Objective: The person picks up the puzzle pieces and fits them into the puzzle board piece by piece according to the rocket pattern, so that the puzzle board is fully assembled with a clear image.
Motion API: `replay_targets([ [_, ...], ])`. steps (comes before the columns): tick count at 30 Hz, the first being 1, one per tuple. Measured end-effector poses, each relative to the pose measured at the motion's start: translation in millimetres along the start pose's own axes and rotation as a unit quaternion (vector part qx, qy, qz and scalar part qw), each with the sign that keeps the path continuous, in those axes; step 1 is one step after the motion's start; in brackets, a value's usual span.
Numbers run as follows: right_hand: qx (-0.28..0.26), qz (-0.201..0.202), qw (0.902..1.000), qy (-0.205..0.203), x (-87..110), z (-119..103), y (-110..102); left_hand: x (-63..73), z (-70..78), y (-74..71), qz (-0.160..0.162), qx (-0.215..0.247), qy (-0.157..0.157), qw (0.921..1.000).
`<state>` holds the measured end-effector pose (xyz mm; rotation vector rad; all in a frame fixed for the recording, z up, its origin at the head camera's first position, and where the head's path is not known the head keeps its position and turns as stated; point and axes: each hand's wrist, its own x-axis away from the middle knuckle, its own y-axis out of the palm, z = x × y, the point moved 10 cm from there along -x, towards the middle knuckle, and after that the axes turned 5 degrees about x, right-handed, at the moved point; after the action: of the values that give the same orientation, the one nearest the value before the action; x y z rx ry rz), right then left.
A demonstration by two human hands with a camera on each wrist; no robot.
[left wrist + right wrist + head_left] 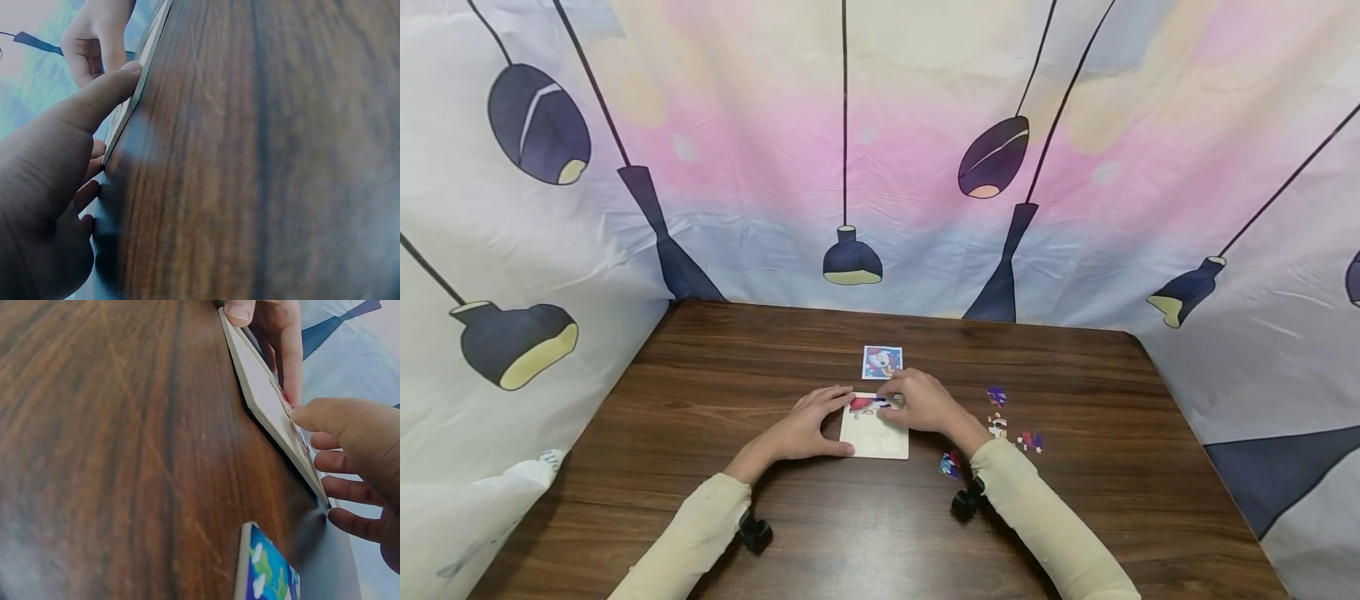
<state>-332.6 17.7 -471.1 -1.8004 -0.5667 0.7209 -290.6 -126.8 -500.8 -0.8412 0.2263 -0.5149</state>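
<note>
A pale square puzzle board lies on the table, with red and white pieces set along its far part. My left hand holds the board's left side, thumb at the near corner and fingers at the far corner. Over the far right part of the board, my right hand has its thumb and bent fingers at a puzzle piece, which they partly cover. In the right wrist view the right thumb touches the pieces at the board's surface. The contact of the other fingers is hidden.
A printed picture card lies just beyond the board. Loose pieces are to the right: a purple one, a white and orange one, a red and purple one, and a blue and red one close to the right forearm.
</note>
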Motion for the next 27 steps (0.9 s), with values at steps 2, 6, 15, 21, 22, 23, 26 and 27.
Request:
replay_targets([
  [2,-0.004,0.002,1.0,-0.003,-0.9,-1.0,0.5,-0.1,0.4,0.0,0.0,0.002,0.001,1.0],
  [6,0.001,0.014,0.9998,-0.017,-2.9,-4.7,1.3,0.3,1.6,0.1,0.0,0.007,0.001,1.0],
  [15,0.006,0.01,0.9997,-0.023,-2.2,-7.6,2.4,0.2,2.8,0.3,0.0,0.006,-0.003,1.0],
  [21,0.008,0.016,0.9997,-0.019,-3.3,-7.1,2.6,-0.2,2.7,0.1,-0.001,0.006,0.0,1.0],
  [22,0.007,0.017,0.9996,-0.019,-3.4,-7.1,2.7,-0.2,2.5,0.1,-0.001,0.006,0.001,1.0],
  [23,0.006,0.017,0.9997,-0.019,-3.6,-7.0,2.7,-0.2,2.2,0.0,-0.001,0.006,0.002,1.0],
  [26,0.002,0.011,0.9998,-0.017,-3.8,-6.4,4.1,0.0,1.5,-0.5,0.001,0.004,0.003,1.0],
  [27,-0.001,0.009,0.9998,-0.016,-3.6,-5.8,4.4,0.0,1.4,-0.6,0.002,0.003,0.004,1.0],
])
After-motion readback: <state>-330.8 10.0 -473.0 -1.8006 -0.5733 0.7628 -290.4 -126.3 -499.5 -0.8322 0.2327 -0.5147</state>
